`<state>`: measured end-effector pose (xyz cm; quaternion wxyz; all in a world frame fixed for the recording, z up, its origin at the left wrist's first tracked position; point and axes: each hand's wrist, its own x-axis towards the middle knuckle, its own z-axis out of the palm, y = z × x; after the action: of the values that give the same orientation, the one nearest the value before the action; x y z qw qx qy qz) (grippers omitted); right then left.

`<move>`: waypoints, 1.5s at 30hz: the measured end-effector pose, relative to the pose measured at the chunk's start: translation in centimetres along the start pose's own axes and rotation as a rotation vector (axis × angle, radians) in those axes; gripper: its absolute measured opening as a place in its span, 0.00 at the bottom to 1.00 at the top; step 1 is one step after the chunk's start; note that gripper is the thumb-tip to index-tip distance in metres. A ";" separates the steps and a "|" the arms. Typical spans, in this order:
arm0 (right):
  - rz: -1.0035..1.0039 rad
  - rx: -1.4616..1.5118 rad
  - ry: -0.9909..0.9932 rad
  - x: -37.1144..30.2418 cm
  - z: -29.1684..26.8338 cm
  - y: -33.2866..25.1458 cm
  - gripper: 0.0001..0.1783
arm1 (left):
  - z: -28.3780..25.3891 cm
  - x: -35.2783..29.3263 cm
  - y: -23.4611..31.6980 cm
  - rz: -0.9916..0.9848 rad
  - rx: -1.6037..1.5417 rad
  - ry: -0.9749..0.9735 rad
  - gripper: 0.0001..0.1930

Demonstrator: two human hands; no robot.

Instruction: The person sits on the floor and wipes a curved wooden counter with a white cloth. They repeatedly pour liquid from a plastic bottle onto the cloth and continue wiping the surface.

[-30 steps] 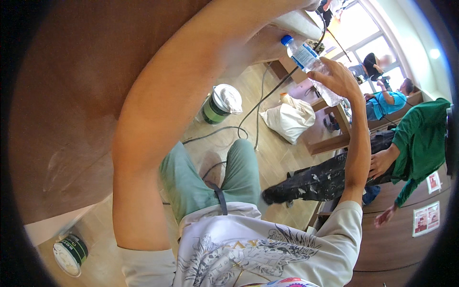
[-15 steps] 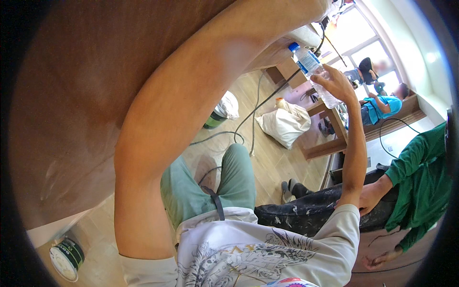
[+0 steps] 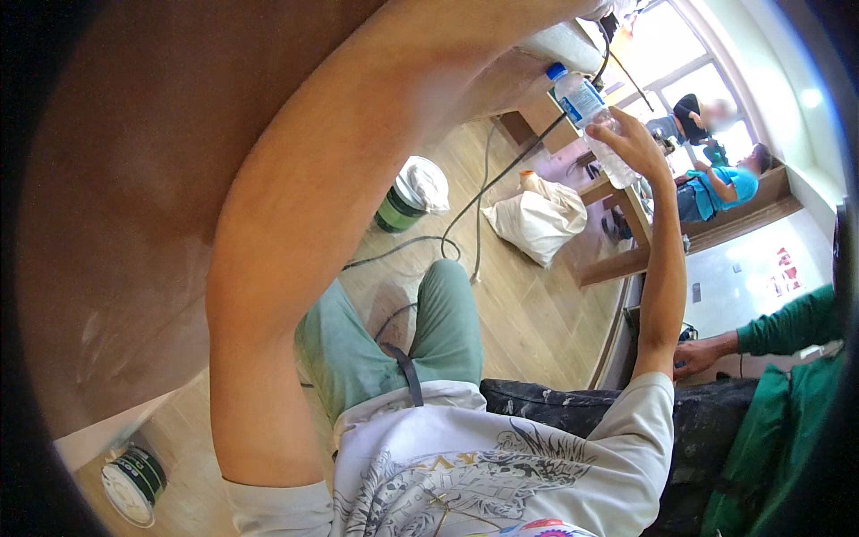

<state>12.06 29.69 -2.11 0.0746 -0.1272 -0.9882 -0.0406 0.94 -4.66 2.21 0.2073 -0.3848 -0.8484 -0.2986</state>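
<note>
My right hand (image 3: 637, 148) is wrapped around a clear plastic bottle (image 3: 583, 104) with a blue cap and a blue-and-white label. The bottle stands tilted, its cap toward the upper left. My bare left forearm (image 3: 358, 134) stretches up across the picture alongside a large brown panel (image 3: 116, 215). Past the upper edge my left hand is cut off, so its fingers do not show. Just below that wrist is a pale rounded thing (image 3: 565, 46) with a black cord beside it; its kind is unclear.
A lidded bucket (image 3: 403, 213), a white sack (image 3: 541, 219) and a looping black cable (image 3: 461, 224) are on the wood-look floor. Another bucket (image 3: 134, 483) lies lower left. A co-worker's green sleeve (image 3: 787, 320) is close on my right. Two people (image 3: 716, 192) are near the window.
The bottle and my right hand have shifted slightly upward in the picture. The co-worker's arm now reaches in higher. My left hand has slipped farther past the upper edge.
</note>
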 end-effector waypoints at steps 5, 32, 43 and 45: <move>0.053 -0.162 0.145 0.7 0.4 3.6 0.42 | 0.4 0.3 0.2 0.026 -0.014 -0.002 0.16; 0.109 -0.207 0.121 2.0 1.6 6.4 0.44 | 0.1 1.2 -0.3 0.061 -0.018 0.001 0.16; 0.231 -0.238 0.093 0.5 2.7 9.0 0.51 | 2.1 2.3 0.4 0.118 -0.055 -0.019 0.16; 0.209 -0.203 0.045 3.0 2.1 5.4 0.51 | 0.1 1.5 -0.1 0.066 0.015 0.005 0.16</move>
<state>10.31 35.87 -3.42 0.0871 -0.2352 -0.9585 -0.1353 -0.03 -3.86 3.02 0.2219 -0.4104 -0.8369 -0.2862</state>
